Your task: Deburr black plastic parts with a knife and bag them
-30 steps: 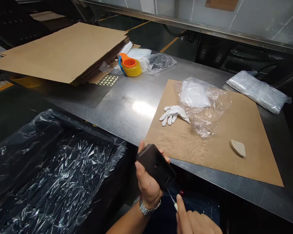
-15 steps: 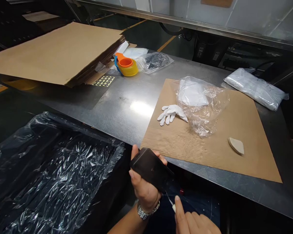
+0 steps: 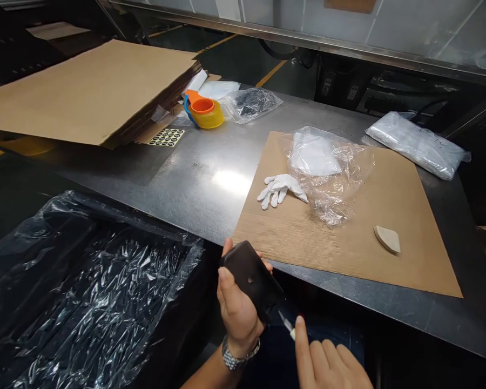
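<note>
My left hand (image 3: 238, 316), a metal-band watch on its wrist, is wrapped round a black box-shaped plastic part (image 3: 253, 281). The part is tilted in front of the table's near edge, with its lower end toward my right hand. My right hand (image 3: 328, 359) is closed on a small knife (image 3: 289, 327) with a white handle, its index finger stretched along it. The thin metal blade points at the lower end of the black part; whether it touches is hard to make out.
A cardboard sheet (image 3: 413, 216) on the metal table (image 3: 194, 183) bears a white glove (image 3: 281, 189), a clear plastic bag (image 3: 328, 197) and a beige wedge (image 3: 386, 239). Stacked cardboard (image 3: 93, 92), a tape dispenser (image 3: 204, 111) and a black-lined bin (image 3: 105, 302) are at the left.
The black part has turned slightly steeper in my left hand. My right hand and the knife have shifted a little to the right. The table scene has slid slightly left in view.
</note>
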Tool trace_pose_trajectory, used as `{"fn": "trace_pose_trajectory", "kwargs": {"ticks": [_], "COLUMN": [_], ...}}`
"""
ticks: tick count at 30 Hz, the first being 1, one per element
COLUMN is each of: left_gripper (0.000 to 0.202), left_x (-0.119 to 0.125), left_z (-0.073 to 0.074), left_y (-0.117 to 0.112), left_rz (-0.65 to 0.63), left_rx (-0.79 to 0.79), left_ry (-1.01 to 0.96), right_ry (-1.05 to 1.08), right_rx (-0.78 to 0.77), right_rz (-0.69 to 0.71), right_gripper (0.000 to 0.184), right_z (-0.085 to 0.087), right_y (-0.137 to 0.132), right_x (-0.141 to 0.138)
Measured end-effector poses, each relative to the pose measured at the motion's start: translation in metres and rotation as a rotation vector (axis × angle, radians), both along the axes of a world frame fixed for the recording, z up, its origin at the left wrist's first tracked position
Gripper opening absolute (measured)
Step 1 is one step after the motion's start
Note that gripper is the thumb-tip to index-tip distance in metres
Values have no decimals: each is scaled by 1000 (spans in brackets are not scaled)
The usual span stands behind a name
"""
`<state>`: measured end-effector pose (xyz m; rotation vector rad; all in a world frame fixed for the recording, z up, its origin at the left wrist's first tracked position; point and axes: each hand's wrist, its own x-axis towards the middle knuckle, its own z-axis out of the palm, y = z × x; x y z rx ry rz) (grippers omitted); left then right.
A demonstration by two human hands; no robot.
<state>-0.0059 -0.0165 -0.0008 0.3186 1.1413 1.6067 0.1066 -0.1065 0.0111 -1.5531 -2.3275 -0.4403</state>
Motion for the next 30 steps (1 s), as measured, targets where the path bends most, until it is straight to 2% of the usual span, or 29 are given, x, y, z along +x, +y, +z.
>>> {"fn": "trace_pose_trajectory", "kwargs": {"ticks": [5, 9, 11, 17, 30], "left_gripper": [49, 49, 48, 49, 47], "left_x": [-3, -2, -3, -3, -1], "left_z": [0, 2, 3, 3, 4], "left_y": [4, 6, 7, 4, 2], "left_rz": [-44, -92, -136, -209, -223], "left_rx": [-36, -57, -71, -44, 29], "left_ry": [-80, -162, -212, -268, -234], "right_ry": [64, 266, 308, 153, 110], "right_rx": [-50, -273, -326, -187, -215], "right_rz": [7, -13, 15, 52, 2], "right_gripper": [20, 23, 25, 30, 27], "right_z": [-2, -4, -6, -8, -2], "right_y": [6, 7, 5, 1, 1], "right_x": [14, 21, 24, 28, 27]}}
